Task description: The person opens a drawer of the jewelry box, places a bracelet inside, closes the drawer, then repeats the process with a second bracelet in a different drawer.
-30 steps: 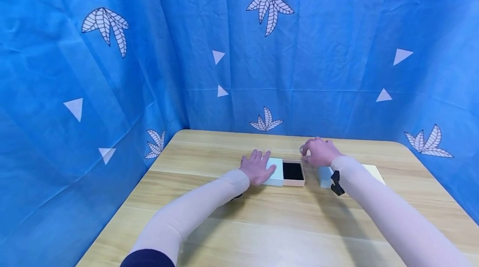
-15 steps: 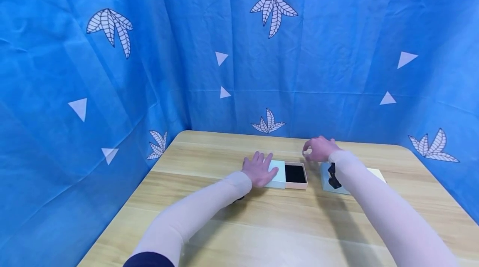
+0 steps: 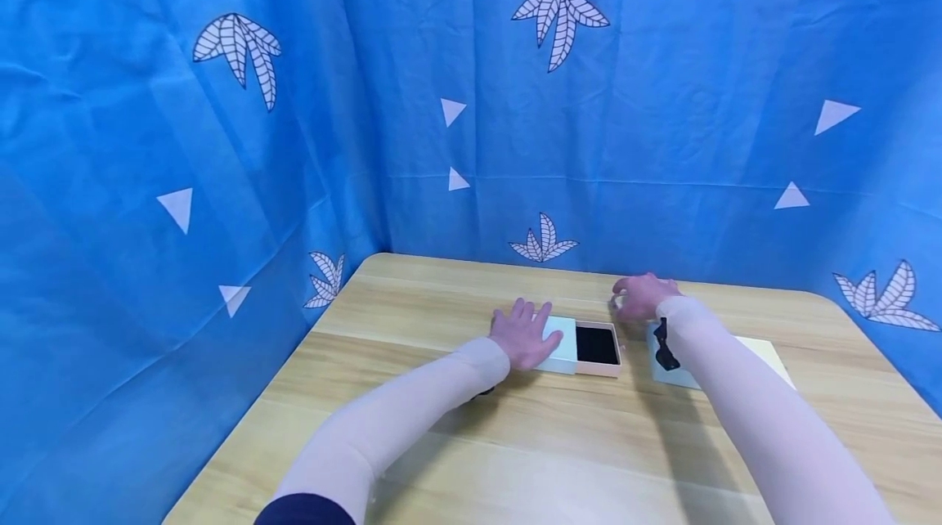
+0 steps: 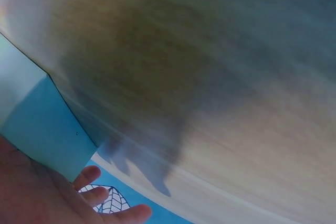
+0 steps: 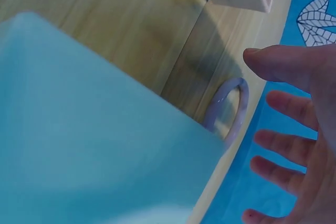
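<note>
My left hand lies with fingers spread on top of a light blue box sleeve. From the sleeve's right end a pink drawer, lined with a black pad, is pulled partway out. In the left wrist view the sleeve's blue side shows beside the fingers. My right hand hovers beyond the drawer, fingers loosely bent. A pale lilac bangle is seen in the right wrist view near the thumb, apart from the fingers, partly hidden by a blue box.
The blue box stands on the table right of the drawer, partly behind my right forearm. A cream surface shows on the forearm's other side. Behind the wooden table hangs a blue patterned curtain.
My right hand's fingers have dropped slightly and look more relaxed near the bangle. The left hand stays on the sleeve. The whole head view has shifted, moving everything a little to the right.
</note>
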The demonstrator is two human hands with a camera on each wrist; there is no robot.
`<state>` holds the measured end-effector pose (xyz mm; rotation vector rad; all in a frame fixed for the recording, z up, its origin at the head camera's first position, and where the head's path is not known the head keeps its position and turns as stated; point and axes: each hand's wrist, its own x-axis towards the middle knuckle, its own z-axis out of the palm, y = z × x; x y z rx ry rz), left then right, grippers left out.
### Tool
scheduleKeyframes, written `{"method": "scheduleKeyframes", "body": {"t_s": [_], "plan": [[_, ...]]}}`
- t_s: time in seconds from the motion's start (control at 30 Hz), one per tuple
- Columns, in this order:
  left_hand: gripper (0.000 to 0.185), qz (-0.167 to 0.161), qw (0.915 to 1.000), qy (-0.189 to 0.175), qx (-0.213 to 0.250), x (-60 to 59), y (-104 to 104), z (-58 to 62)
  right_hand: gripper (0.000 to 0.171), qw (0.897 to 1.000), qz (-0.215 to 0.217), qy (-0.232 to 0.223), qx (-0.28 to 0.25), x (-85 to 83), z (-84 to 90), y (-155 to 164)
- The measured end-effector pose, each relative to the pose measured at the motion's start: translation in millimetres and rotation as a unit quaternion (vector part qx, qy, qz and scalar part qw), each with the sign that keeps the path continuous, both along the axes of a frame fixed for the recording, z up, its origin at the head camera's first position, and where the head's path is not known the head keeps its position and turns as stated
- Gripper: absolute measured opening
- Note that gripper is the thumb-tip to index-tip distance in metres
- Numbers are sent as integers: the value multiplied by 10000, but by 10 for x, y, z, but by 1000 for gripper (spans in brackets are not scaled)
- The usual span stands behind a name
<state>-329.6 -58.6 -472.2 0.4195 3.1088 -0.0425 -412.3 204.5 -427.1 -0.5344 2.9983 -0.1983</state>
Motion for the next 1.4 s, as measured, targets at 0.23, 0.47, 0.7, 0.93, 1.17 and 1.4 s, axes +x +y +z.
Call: {"method": "scheduleKeyframes", "body": {"t_s": [0.23, 0.47, 0.7, 0.93, 1.17, 1.4], "plan": [[73, 27, 9999, -165, 5, -33, 19, -41, 59, 9999, -35, 86, -85, -76, -85, 78], [73, 41, 9999, -141, 9, 12, 20, -11, 69, 9995, -180, -259, -62, -225, -193, 137], [73, -4, 10000, -26, -40, 22, 27, -3, 73, 9983, -310, -431, -222, -294, -211, 147], [73, 12, 9999, 77, -77, -1, 15, 9, 68, 9983, -341, -428, -179, -334, -226, 98], [72, -26, 9999, 132, -34, 89, 14, 87, 59, 9984, -298, -433, -185, -328, -214, 101], [72, 16, 10000, 45, -4, 68, 14, 61, 56, 9991, -234, -312, -149, -296, -193, 77]]}}
